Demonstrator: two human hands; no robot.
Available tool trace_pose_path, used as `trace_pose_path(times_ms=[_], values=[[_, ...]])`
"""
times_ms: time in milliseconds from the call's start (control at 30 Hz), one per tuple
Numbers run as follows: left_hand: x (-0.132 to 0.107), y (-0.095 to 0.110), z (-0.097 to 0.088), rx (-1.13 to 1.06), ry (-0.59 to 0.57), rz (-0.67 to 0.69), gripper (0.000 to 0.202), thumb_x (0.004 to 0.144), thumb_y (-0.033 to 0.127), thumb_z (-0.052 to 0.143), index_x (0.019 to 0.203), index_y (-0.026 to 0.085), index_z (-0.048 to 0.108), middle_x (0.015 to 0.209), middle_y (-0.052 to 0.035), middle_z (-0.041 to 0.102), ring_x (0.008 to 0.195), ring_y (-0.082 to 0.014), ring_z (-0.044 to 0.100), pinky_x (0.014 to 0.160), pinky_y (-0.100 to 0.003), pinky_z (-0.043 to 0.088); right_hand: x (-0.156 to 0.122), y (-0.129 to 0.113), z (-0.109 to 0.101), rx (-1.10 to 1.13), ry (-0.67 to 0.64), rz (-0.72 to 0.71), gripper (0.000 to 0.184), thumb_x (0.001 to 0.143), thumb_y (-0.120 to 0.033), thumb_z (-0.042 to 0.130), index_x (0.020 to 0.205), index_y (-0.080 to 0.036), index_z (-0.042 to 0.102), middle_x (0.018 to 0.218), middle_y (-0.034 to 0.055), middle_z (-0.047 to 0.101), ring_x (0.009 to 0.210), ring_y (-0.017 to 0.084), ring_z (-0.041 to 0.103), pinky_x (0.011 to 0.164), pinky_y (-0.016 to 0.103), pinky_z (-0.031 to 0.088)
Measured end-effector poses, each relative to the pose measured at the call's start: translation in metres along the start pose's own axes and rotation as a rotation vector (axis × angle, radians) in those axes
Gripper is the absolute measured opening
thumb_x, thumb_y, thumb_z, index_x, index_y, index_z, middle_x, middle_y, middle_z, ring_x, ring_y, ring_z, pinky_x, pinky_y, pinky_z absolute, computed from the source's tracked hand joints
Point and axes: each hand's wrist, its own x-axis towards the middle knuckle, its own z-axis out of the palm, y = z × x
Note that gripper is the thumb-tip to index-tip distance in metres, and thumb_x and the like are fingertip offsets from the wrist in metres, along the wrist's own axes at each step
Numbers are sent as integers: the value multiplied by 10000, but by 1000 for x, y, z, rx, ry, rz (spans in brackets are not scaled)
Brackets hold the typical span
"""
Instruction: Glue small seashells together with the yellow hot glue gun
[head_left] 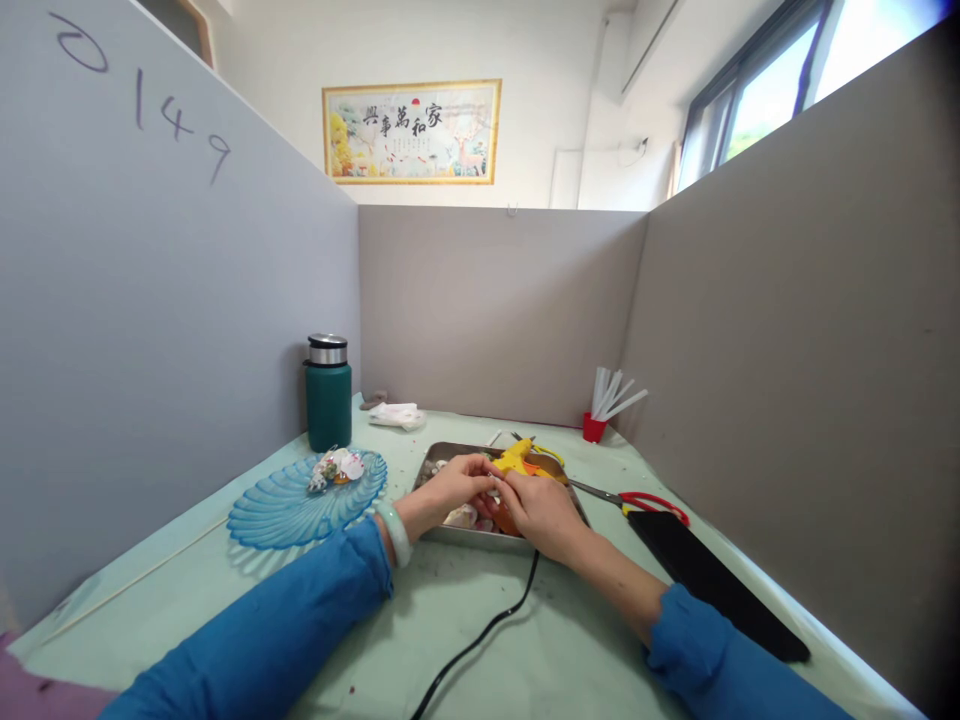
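Observation:
Over a metal tray (480, 540), my left hand (457, 485) and my right hand (544, 510) meet with fingertips pinched together. Between them shows a small whitish piece (493, 488), mostly covered by the fingers, so its kind is unclear. Shells (459, 517) lie in the tray below, partly hidden by my hands. A yellow glue gun (516, 456) rests at the tray's far right side, just beyond my right hand. To the left, a blue fluted glass plate (270, 510) carries a cluster of shells (337, 468).
A green bottle (328, 405) stands behind the plate, near a white packet (397, 415). Red-handled scissors (652, 503) and a black flat object (716, 580) lie at right. White sticks (611, 392) stand in a red cup (594, 428). A black cord (487, 630) crosses the front. Grey partitions (502, 310) enclose the table.

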Motion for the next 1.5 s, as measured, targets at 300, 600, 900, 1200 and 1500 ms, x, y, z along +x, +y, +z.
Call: trace_pose_path(times_ms=[300,600,900,1200,1500], values=[[-1,2,1,7,9,-6,195,675,219,612,812,116,519,563,-4,577,488,-124,589,523,-257,487,0,1,1,12,-13,6,440,924,-408,202,842,-211,587,749,20,650,688,141,577,562,245,259],[0,0,1,14,6,-4,191,686,218,603,828,115,527,564,-6,580,490,-122,586,514,-257,491,1,0,-1,1,-32,18,437,925,-405,208,837,-208,588,755,20,652,698,141,580,566,243,269],[-1,0,0,12,7,11,205,686,233,616,832,112,538,565,-11,589,493,-121,588,514,-248,492,0,-1,-2,4,-40,17,447,925,-407,196,842,-206,586,767,25,652,704,139,582,562,244,265],[1,-1,-1,16,2,14,207,683,225,612,841,113,537,573,-11,591,494,-122,589,513,-252,491,0,0,-2,0,-26,12,442,923,-408,204,826,-208,586,744,19,649,683,138,580,555,242,258],[1,-2,-1,-11,14,17,212,666,243,634,808,118,538,570,-13,592,501,-122,589,521,-253,492,0,0,0,14,-32,27,448,925,-417,199,840,-206,584,751,20,648,693,138,579,569,236,267]])
